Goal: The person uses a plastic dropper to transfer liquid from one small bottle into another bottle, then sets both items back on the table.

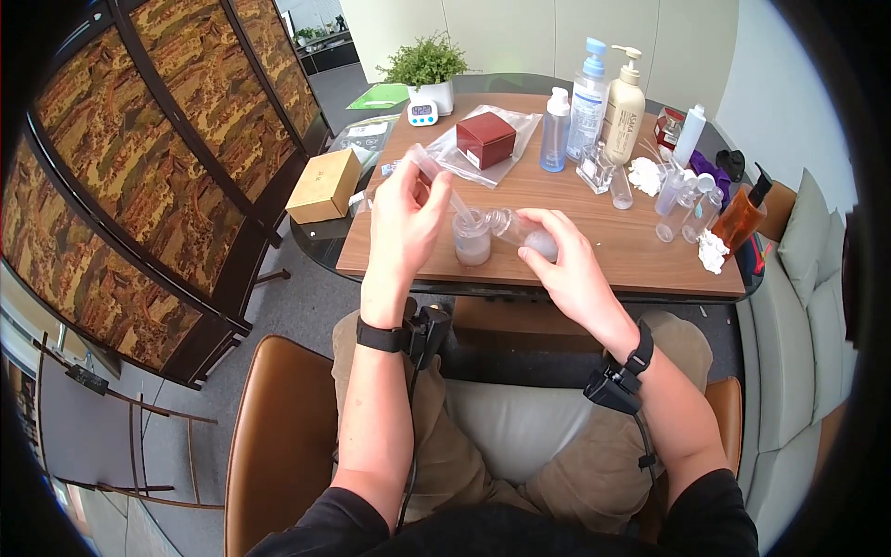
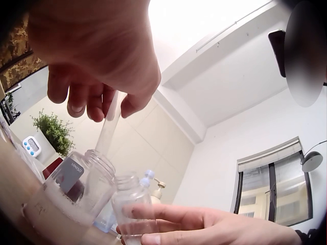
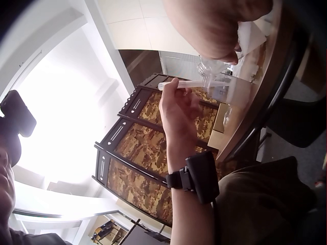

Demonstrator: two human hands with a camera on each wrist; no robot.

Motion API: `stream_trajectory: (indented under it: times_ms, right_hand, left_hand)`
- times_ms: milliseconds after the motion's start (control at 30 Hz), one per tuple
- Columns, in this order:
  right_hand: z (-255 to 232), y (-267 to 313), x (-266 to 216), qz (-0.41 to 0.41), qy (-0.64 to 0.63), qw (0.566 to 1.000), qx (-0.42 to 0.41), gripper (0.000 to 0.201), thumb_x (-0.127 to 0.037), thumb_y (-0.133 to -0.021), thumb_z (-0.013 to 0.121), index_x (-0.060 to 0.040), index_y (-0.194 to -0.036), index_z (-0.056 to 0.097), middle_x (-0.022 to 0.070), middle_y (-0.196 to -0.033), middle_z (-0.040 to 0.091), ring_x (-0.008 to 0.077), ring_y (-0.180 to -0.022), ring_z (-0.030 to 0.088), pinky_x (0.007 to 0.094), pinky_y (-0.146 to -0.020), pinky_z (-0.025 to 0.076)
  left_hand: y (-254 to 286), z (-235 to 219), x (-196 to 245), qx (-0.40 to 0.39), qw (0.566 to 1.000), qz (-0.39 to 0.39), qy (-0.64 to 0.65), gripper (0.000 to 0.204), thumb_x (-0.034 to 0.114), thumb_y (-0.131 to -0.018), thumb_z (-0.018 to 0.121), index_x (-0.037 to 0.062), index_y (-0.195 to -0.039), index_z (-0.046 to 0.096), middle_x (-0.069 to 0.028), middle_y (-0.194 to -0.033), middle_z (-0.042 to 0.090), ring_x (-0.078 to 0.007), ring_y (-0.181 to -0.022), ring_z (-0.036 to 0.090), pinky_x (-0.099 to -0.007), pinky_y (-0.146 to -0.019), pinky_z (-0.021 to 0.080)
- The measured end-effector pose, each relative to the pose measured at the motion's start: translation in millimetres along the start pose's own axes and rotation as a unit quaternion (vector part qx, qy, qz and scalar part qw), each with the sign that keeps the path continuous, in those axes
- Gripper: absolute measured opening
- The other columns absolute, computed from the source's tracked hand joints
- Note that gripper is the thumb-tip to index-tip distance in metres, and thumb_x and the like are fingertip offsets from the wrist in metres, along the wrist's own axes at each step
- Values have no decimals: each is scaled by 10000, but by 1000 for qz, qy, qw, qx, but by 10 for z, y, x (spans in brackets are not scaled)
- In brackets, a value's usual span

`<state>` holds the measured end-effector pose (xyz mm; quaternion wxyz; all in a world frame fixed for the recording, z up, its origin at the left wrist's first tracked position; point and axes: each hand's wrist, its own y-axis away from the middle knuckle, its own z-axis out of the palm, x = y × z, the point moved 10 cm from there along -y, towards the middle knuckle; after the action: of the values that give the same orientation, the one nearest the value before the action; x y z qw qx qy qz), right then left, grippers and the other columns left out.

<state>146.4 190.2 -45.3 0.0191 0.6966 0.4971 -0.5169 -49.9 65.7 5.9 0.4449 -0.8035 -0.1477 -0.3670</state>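
Observation:
My left hand (image 1: pixel 419 193) pinches a clear plastic pipette (image 1: pixel 434 174) and holds it slanted, its tip down in the mouth of a small clear jar (image 1: pixel 471 238) with pale liquid that stands on the wooden table (image 1: pixel 631 251). My right hand (image 1: pixel 549 239) grips a small clear bottle (image 1: pixel 518 228), tipped on its side with its open neck beside the jar. In the left wrist view the pipette (image 2: pixel 109 127) drops from my fingers (image 2: pixel 87 99) into the jar (image 2: pixel 71 191), with the bottle (image 2: pixel 132 204) close by. The right wrist view shows the pipette (image 3: pixel 188 84) and bottle (image 3: pixel 211 65).
Behind the jar lie a red box (image 1: pixel 485 139) on a plastic bag, a tan box (image 1: pixel 323 186), a potted plant (image 1: pixel 427 63) and a timer (image 1: pixel 422 113). Pump bottles (image 1: pixel 608 100), several small bottles (image 1: pixel 682 200), an orange bottle (image 1: pixel 742 213) and tissue (image 1: pixel 713 251) crowd the right. A folding screen (image 1: pixel 139 167) stands left.

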Motion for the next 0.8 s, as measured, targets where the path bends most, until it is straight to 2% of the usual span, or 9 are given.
stream_trajectory:
  times_ms: [67, 167, 200, 267, 300, 400, 600, 800]
  right_hand:
    - [-1, 2, -3, 1, 1, 1000, 0, 419, -46, -955, 735, -8, -1366, 658, 195, -1253, 701, 390, -1211, 676, 473, -1075, 522]
    - [1, 3, 7, -1, 1, 1000, 0, 417, -50, -957, 733, -10, -1365, 659, 193, -1246, 699, 391, -1204, 675, 476, -1074, 521]
    - [0, 4, 8, -3, 0, 1000, 1, 415, -51, -958, 732, -10, -1364, 659, 193, -1242, 698, 392, -1200, 674, 477, -1073, 521]
    - [1, 7, 9, 0, -1, 1000, 1, 414, -51, -958, 733, -10, -1363, 659, 193, -1241, 697, 391, -1199, 674, 477, -1072, 521]
    - [3, 7, 13, 2, -1, 1000, 1, 412, -51, -958, 733, -10, -1362, 660, 192, -1240, 696, 391, -1197, 674, 478, -1070, 521]
    - [5, 2, 11, -8, 1, 1000, 3, 412, -50, -958, 734, -10, -1361, 659, 193, -1237, 695, 388, -1187, 677, 477, -1065, 524]
    - [7, 7, 0, 2, -6, 1000, 5, 416, -37, -955, 735, -5, -1363, 657, 197, -1249, 703, 392, -1196, 686, 466, -1060, 530]
    - [11, 0, 2, 6, -6, 1000, 0, 433, -35, -954, 738, -2, -1378, 655, 203, -1267, 706, 395, -1212, 690, 469, -1071, 528]
  left_hand:
    - [-11, -63, 20, 24, 999, 18, 21, 194, 185, -1049, 736, 9, -1011, 664, -27, -736, 601, -96, -667, 525, -297, -634, 461]
    - [6, -258, 94, 110, 989, 60, 76, 124, 117, -1087, 696, 11, -1033, 662, 17, -767, 580, -59, -704, 495, -273, -634, 431]
    - [6, -271, 81, 109, 989, 60, 77, 124, 117, -1087, 696, 11, -1033, 662, 17, -767, 580, -59, -704, 495, -273, -634, 431]
    - [15, -351, -7, 132, 977, 35, 161, 111, 106, -1101, 675, 7, -1053, 663, 17, -821, 600, -58, -743, 507, -263, -665, 441]
    - [9, -357, -35, 129, 973, 32, 187, 89, 90, -1109, 660, 13, -1065, 667, 21, -880, 618, -59, -787, 521, -252, -700, 449]
    - [9, -268, -51, 116, 960, 11, 253, 87, 83, -1104, 668, 10, -1056, 662, 24, -899, 621, -52, -808, 529, -245, -715, 451]
    - [22, -60, 111, 53, 980, 8, 192, 95, 75, -1090, 697, 4, -1039, 660, 39, -879, 630, -19, -784, 539, -222, -686, 446]
    - [9, -70, 127, 62, 977, 9, 206, 117, 84, -1079, 723, 0, -1024, 664, 43, -864, 636, -6, -766, 535, -209, -668, 437]
